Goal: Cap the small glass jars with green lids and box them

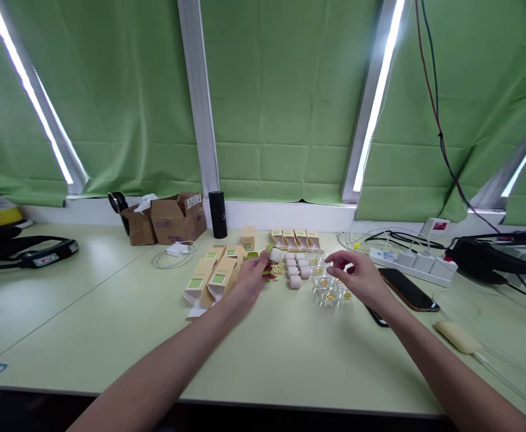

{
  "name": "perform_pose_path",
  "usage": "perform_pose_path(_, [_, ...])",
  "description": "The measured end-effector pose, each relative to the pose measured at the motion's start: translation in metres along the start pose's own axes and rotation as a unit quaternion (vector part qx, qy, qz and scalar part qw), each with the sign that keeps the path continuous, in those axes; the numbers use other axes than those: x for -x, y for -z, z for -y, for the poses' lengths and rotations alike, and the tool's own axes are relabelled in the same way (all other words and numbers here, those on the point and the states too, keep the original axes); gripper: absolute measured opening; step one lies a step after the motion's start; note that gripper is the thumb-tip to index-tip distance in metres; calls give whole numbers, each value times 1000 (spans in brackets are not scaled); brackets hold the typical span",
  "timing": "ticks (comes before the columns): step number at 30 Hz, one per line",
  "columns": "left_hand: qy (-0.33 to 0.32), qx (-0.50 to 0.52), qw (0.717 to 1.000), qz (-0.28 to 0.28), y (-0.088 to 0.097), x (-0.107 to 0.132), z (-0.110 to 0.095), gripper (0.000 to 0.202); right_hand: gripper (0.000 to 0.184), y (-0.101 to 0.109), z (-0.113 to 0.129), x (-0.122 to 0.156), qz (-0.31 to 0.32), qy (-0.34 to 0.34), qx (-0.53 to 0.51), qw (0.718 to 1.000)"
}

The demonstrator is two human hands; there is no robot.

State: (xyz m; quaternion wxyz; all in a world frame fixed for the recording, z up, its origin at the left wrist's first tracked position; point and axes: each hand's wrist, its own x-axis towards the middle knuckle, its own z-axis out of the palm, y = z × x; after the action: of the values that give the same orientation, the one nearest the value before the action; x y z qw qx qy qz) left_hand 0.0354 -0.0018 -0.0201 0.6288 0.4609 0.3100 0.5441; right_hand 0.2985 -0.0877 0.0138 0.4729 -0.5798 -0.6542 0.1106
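My left hand (251, 281) is closed around a small jar (275, 255) with a whitish body and an olive-green end. Beneath its fingers lie small yellowish square pieces (277, 270), partly covered. My right hand (359, 276) hovers at the clear plastic pieces with gold centres (330, 296), its thumb and forefinger curled but apart. Between the hands stand several pale pink, rounded-square caps (294, 281) in rows. Left of my left hand lie several open beige cartons with green squares (220, 278). More open cartons (296, 240) form a row behind the caps.
Two brown cardboard boxes (177, 221) and a black cylinder (218, 215) stand at the back. A white charger (177, 248) lies before them. Right of my right hand are a phone (409, 289), a power strip (413, 266) with cables, and a cream-coloured device (458, 336).
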Motion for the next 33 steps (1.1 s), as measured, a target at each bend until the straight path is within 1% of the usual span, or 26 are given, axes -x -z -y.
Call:
perform_pose_path(1, [-2,0,1000,-1,0,0,-1,64,21,6,-8,6,-1,22,78,997])
perform_pose_path(3, [-5,-2,1000,-5,-1,0,-1,65,18,16,-24,16,-4,63,218,974])
perform_pose_path(4, [-7,-5,1000,-7,-1,0,-1,65,19,20,-32,21,3,78,271,959])
perform_pose_path(6, [-9,-10,1000,-11,-1,0,-1,65,20,23,-45,27,16,90,340,936])
perform_pose_path(8, [-10,-16,1000,-11,-1,-1,0,65,21,23,-55,31,30,96,372,923])
perform_pose_path(10, [-10,-22,1000,-9,-1,-1,1,64,21,19,-61,32,40,99,384,917])
perform_pose_path(13, [-13,-28,1000,-5,0,0,2,65,17,15,-66,30,48,104,379,918])
perform_pose_path(15, [-16,-29,999,-4,0,0,1,64,17,18,-67,27,37,101,358,927])
perform_pose_path(17, [-20,-29,999,-6,0,0,1,64,14,24,-62,20,13,90,317,944])
perform_pose_path(19, [-25,-28,999,-10,1,-1,1,63,10,30,-52,13,-9,80,239,968])
perform_pose_path(21, [-32,-25,999,-15,2,-2,2,62,12,30,-35,6,3,63,103,993])
perform_pose_path(22, [-37,-23,999,-19,3,-3,2,61,18,27,-24,2,19,43,13,999])
perform_pose_path(23, [-41,-22,999,-23,4,-3,2,61,24,22,-13,-1,45,17,-90,995])
perform_pose_path(24, [-45,-20,998,-29,5,-4,2,61,29,15,-2,-4,83,-9,-185,979])
perform_pose_path(25, [-49,-19,998,-33,5,-5,2,61,33,7,8,-6,120,-35,-272,954])
perform_pose_path(26, [-53,-17,998,-38,6,-6,2,62,33,-2,17,-9,152,-55,-350,923])
perform_pose_path(28, [-61,-16,997,-49,8,-7,1,63,32,-21,31,-14,193,-74,-465,861])
perform_pose_path(29, [-64,-15,996,-54,8,-8,0,63,32,-29,36,-16,202,-75,-501,838])
perform_pose_path(31, [-70,-13,996,-57,8,-8,-1,65,32,-45,41,-19,209,-72,-541,812])
perform_pose_path(33, [-72,-12,996,-57,8,-9,-1,66,34,-57,42,-19,208,-85,-554,802])
